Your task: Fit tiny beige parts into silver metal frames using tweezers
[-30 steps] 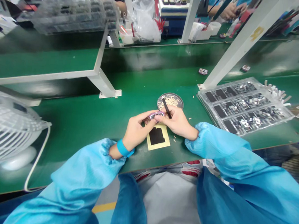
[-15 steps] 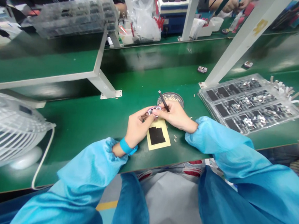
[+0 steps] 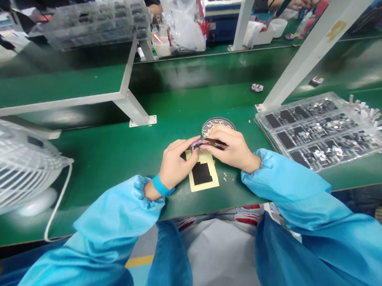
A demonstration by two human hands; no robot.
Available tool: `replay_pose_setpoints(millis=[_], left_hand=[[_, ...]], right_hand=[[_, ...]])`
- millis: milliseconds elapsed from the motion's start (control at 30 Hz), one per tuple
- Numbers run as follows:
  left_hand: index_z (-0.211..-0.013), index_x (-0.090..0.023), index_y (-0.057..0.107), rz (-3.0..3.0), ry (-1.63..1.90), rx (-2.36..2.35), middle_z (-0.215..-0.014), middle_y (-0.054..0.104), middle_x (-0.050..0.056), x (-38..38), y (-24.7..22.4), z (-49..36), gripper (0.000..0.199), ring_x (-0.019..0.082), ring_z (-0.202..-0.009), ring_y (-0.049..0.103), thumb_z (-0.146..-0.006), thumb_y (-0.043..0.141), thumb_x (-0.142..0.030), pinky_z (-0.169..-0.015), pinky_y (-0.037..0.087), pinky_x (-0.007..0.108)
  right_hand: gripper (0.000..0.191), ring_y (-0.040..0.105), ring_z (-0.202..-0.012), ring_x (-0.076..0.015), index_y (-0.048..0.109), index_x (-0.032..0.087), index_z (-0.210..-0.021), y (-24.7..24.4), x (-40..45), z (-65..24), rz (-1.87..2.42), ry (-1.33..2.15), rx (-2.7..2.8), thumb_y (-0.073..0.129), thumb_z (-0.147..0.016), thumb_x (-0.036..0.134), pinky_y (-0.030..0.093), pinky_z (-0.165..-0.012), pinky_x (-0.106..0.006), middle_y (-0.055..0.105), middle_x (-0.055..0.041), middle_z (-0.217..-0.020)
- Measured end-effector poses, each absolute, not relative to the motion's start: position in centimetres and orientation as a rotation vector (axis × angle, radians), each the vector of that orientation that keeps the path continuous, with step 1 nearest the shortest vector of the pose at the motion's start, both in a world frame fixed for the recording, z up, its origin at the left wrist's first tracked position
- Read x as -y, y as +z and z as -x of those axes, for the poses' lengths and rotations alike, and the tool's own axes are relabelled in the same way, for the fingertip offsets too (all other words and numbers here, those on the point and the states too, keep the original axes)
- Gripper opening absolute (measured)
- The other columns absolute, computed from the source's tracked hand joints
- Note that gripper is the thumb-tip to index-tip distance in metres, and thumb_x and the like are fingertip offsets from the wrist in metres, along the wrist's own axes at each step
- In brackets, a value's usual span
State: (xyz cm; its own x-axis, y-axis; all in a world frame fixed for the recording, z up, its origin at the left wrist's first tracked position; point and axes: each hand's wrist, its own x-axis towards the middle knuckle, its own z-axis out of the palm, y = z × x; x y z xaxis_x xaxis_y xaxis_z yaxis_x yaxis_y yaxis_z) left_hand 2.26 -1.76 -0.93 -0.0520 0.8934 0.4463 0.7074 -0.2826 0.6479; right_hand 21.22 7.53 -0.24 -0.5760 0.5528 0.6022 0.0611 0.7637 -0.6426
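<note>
Near the yellow card (image 3: 207, 158), the left hand (image 3: 176, 160) pinches a purple case (image 3: 195, 144), likely steadying it for the tool (image 3: 217, 143) the right hand (image 3: 233, 148) grips.

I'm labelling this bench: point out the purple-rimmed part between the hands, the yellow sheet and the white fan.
Purple-rimmed part (image 3: 196, 144): head view, its purple rim.
Yellow sheet (image 3: 204, 186): head view, its lower border.
White fan (image 3: 22, 164): head view, its slatted grille.

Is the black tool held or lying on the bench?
Held: the right hand grips the black tool beside the small purple part in the left hand.
</note>
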Motion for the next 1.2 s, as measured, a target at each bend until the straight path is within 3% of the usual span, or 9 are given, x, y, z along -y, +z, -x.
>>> replay_pose_setpoints(millis=[233,433,700,800,967,1200], left_hand=[[-0.124,-0.024,0.074,-1.948,1.234,-1.718,-0.106,0.078,0.004,1.8,-1.1,-2.2,0.034,0.02,-0.091,0.07,-0.091,0.065,-0.024,-0.09,0.054,0.035],[-0.122,-0.023,0.075,-1.932,1.174,-1.656,-0.113,0.078,0.006,1.8,-1.5,-2.0,0.032,0.022,-0.098,0.071,-0.092,0.064,-0.023,-0.093,0.054,0.038],[-0.117,-0.024,0.076,-1.952,1.099,-1.675,-0.114,0.078,0.006,1.7,-1.4,-1.8,0.029,0.024,-0.101,0.07,-0.091,0.065,-0.021,-0.094,0.053,0.042],[-0.117,-0.024,0.075,-1.886,1.126,-1.679,-0.11,0.078,0.006,1.4,-1.7,-1.4,0.028,0.022,-0.096,0.07,-0.091,0.065,-0.023,-0.091,0.053,0.039],[-0.11,-0.021,0.068,-1.654,1.235,-1.695,-0.094,0.076,0.003,0.6,-2.3,-0.3,0.02,0.017,-0.084,0.069,-0.091,0.064,-0.025,-0.078,0.052,0.029],[-0.112,-0.021,0.068,-1.887,1.089,-1.983,-0.084,0.071,0.002,-4.2,-1.8,2.7,0.026,0.02,-0.083,0.068,-0.089,0.062,-0.032,-0.081,0.05,0.031]], right_hand=[[0.015,0.064,-0.085,-0.0208,0.076,0.023,-0.099,-0.4,-7.6,-21.2,0.414,0.724,2.145,0.07,-0.094,0.036,0.054,-0.077,-0.038,0.066,-0.0064,-0.091],[0.015,0.064,-0.09,-0.0211,0.075,0.023,-0.104,-0.7,-7.8,-21.3,0.425,0.697,2.204,0.067,-0.096,0.033,0.054,-0.08,-0.038,0.067,-0.0069,-0.096],[0.013,0.064,-0.092,-0.0211,0.072,0.02,-0.094,-0.7,-8.0,-21.3,0.42,0.776,2.262,0.068,-0.096,0.032,0.053,-0.083,-0.037,0.069,-0.0074,-0.097],[0.015,0.065,-0.092,-0.0214,0.073,0.019,-0.096,-0.4,-9.3,-22.2,0.569,0.744,2.257,0.066,-0.097,0.033,0.053,-0.083,-0.036,0.07,-0.0072,-0.097],[0.027,0.068,-0.093,-0.0241,0.076,0.021,-0.116,0.5,-11.5,-24.3,1.081,0.468,2.342,0.057,-0.1,0.031,0.051,-0.082,-0.036,0.073,-0.0094,-0.104],[0.023,0.069,-0.094,-0.0225,0.078,0.021,-0.109,1.6,-10.1,-23.9,1.033,0.505,2.194,0.061,-0.098,0.032,0.053,-0.085,-0.035,0.075,-0.007,-0.104]])
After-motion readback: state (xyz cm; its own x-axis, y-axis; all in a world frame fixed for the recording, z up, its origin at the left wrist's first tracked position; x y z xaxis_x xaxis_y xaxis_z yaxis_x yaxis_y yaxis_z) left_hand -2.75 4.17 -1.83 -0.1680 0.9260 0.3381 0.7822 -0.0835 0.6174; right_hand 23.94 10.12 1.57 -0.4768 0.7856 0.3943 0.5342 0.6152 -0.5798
